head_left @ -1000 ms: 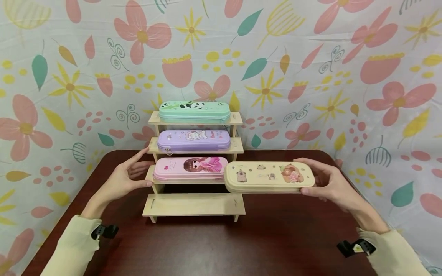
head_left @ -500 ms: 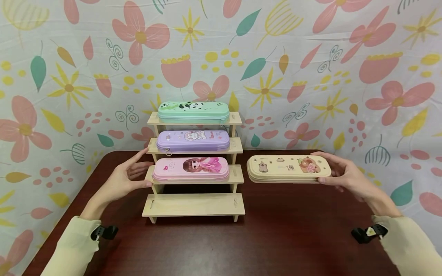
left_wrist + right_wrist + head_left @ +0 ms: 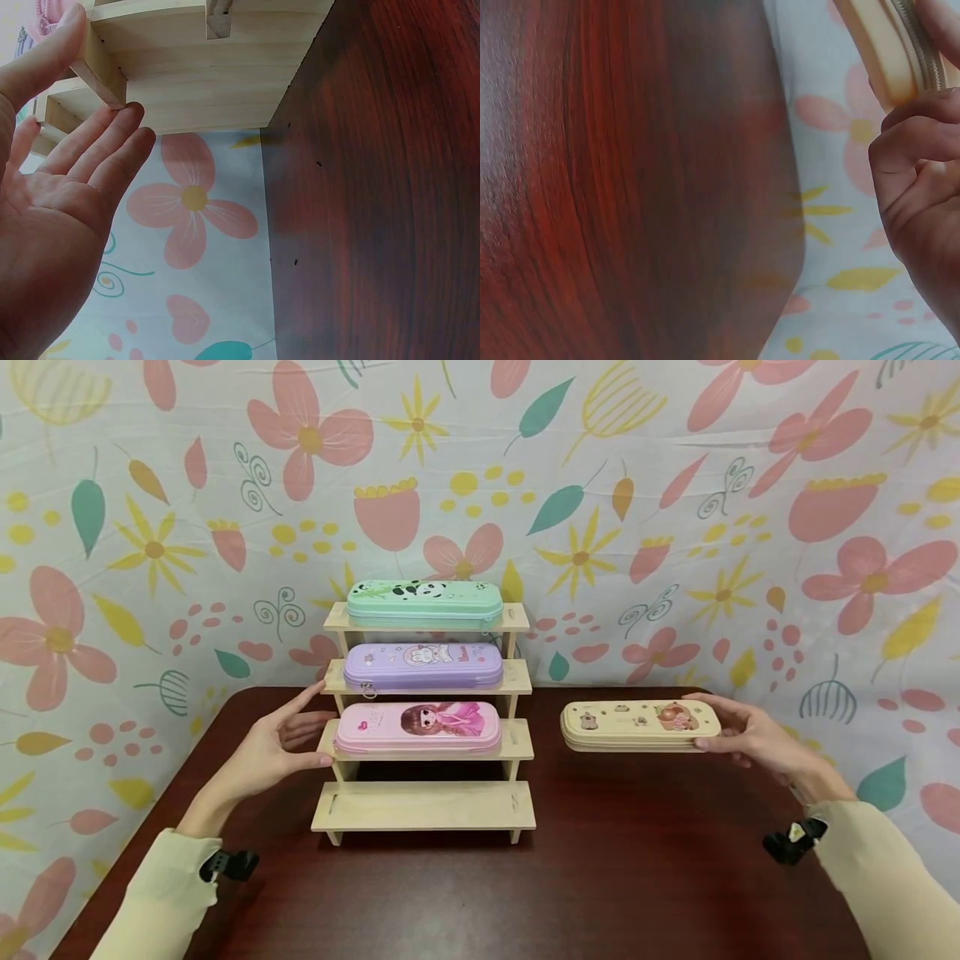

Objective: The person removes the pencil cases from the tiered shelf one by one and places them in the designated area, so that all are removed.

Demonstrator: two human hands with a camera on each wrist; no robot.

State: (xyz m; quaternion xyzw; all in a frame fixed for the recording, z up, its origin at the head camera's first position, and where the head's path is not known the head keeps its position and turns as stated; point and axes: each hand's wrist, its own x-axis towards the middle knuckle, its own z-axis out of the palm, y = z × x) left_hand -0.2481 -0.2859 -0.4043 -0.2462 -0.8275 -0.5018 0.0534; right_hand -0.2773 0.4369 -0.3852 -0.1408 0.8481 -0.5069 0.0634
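Got the cream pencil case [image 3: 637, 727] pinched by one end in my right grip [image 3: 761, 745], held above the counter [image 3: 525, 893], right of the wooden rack [image 3: 423, 806]. My left grip [image 3: 277, 747] is uncurled, fingers touching the rack's left side.

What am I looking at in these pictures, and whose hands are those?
There's no robot here: these are a person's own bare hands. The wide pictures come from a camera worn on the head, looking forward and down. The other two come from cameras worn on the wrists, one on each.

On the dark red-brown table stands a wooden shelf like little stairs. Its top three steps carry a mint green panda case, a purple case and a pink case.

The left hand touches the shelf's left side. The right hand holds a cream case by one end, beside the shelf.
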